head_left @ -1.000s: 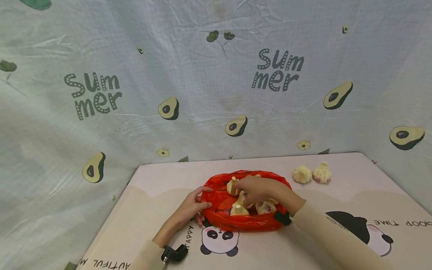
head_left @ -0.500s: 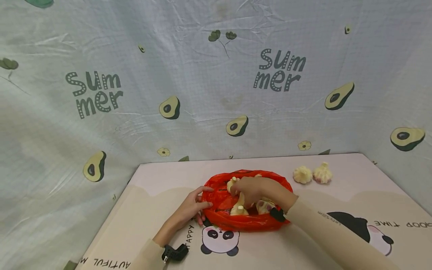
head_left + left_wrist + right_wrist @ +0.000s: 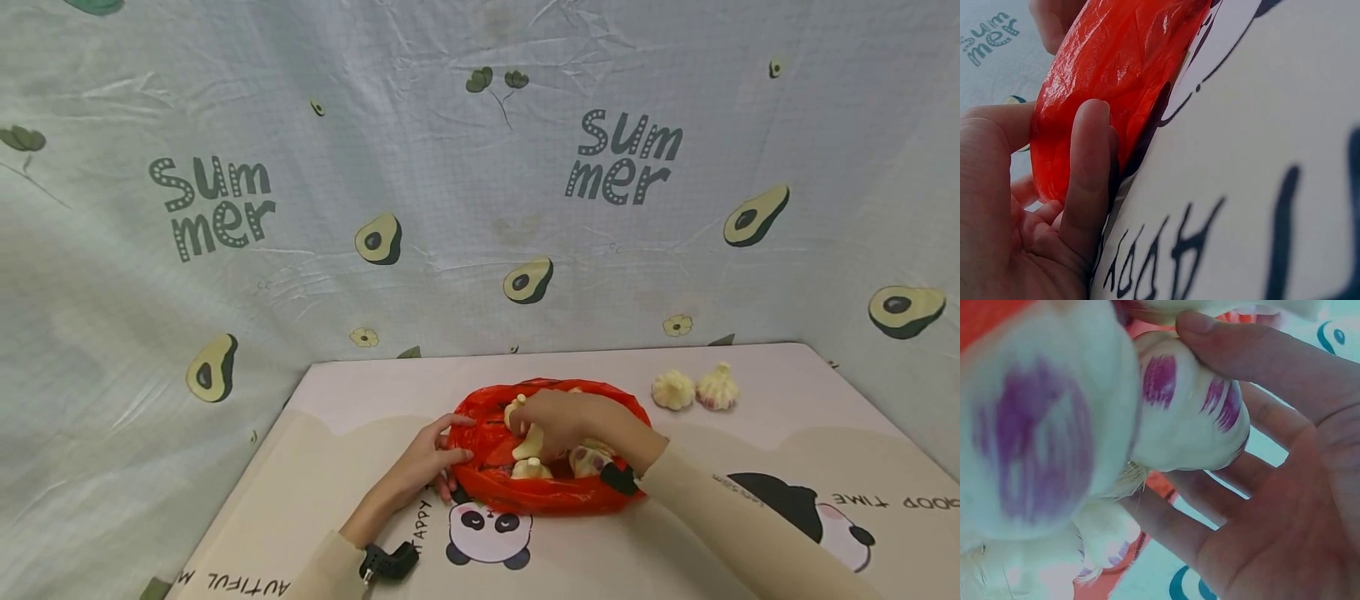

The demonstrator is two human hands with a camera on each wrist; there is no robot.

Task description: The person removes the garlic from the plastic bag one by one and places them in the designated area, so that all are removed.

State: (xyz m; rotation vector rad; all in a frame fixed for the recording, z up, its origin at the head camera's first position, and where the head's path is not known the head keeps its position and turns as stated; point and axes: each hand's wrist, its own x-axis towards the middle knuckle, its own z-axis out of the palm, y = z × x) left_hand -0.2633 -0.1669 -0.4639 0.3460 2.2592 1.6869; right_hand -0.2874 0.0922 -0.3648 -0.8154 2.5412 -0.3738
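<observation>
A red plastic bag (image 3: 540,497) with its rim spread wide lies on the table, with several garlic bulbs (image 3: 531,469) inside. At its left end my left hand (image 3: 422,462) pinches the rim; the left wrist view has thumb and fingers on either side of the red film (image 3: 1125,69). My right hand (image 3: 572,423) reaches into the bag from the right. Close up, the right thumb and fingers curl round a purple-streaked garlic bulb (image 3: 1194,409). A larger-looking bulb (image 3: 1041,425) sits nearer that camera. In the head view, the hand hides part of the bag's contents.
Two garlic bulbs, one round (image 3: 672,390) and one with a raised stem (image 3: 717,387), stand on the table at the back right. A printed tablecloth (image 3: 360,400) covers the table. Behind it hangs a sheet (image 3: 442,167) with avocado prints.
In the bag, a garlic bulb beneath my right hand has tipped, its stem now leaning left. The right hand has shifted only slightly. My left hand keeps its place on the rim.
</observation>
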